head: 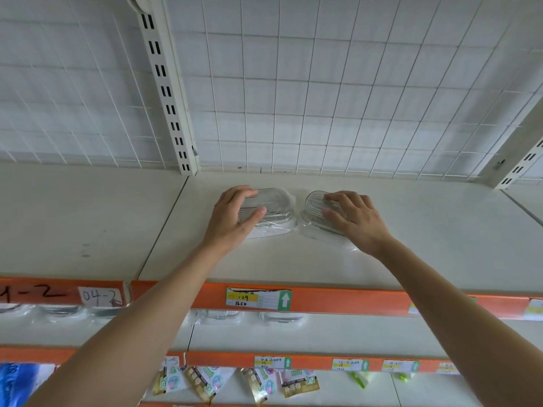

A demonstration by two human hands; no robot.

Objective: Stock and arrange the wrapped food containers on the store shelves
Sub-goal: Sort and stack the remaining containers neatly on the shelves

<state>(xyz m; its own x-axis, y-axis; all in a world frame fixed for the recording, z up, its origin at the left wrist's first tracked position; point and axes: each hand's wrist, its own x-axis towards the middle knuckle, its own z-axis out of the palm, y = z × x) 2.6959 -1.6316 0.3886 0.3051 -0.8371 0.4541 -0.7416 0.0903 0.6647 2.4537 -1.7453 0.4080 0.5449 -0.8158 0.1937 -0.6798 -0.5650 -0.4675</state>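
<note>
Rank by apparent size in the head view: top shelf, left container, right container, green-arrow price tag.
1. Top shelf
2. Left container and right container: look alike, no ranking
3. Price tag

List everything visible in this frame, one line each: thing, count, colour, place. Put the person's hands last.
Wrapped containers: two, clear, side by side on top shelf, one under each hand.
Top shelf: one, cream, orange front strip.
Wire grid back panel: white, behind top shelf.
Slotted upright: cream, left of centre.
Price label: white, yellow and green, on orange strip.
More wrapped containers: several, clear, shelf below.
Packets: several, gold and white, lowest shelf.
Left hand: grips left container.
Right hand: grips right container.
</note>
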